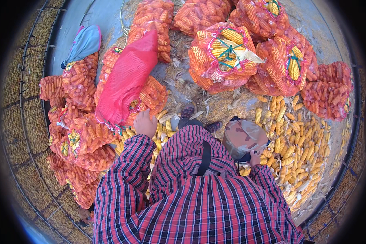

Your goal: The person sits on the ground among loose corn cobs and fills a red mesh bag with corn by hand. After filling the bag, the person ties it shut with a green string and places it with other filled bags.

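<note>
My left hand [145, 123] reaches forward beside the lower end of an empty red mesh bag [128, 77], its fingers apart and nothing visible in them. That bag lies draped over filled mesh sacks of corn cobs [153, 94]. At my right side, my right hand [255, 157] grips the near edge of a round camouflage-patterned padded seat [245, 139]; part of its fingers is hidden. Loose yellow corn cobs [301, 150] lie in a heap just right of the seat, and more cobs [163, 131] lie by my left hand.
A large orange mesh sack of corn [199, 61], tied with green string, stands ahead. More filled sacks [278, 67] stand at the right and others [85, 136] pile up at the left. A blue-grey cloth [84, 42] rests on one. Husks and loose kernels [199, 97] litter the ground.
</note>
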